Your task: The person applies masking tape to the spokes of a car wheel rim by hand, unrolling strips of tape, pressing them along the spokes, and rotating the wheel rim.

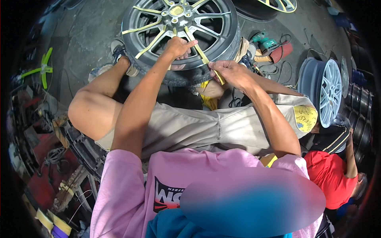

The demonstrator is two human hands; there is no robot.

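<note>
A dark multi-spoke wheel rim (180, 59) on a tire lies at the top centre, with yellow tape strips along several spokes and on its hub. My left hand (179, 48) rests over the lower spokes; its index finger is stretched out against a tape strip (201, 53), the other fingers are bent, and I see nothing held in it. Beyond the rim's lower right edge, my right hand (230, 72) pinches the loose end of that strip, whose tail hangs below the fingers.
A green power tool (270, 43) with a cord lies right of the wheel. A light blue rim (330, 93) stands farther right, near a person in a red shirt (331, 176). Bright green spokes (44, 68) and clutter lie left. Another taped rim (283, 4) shows at the top.
</note>
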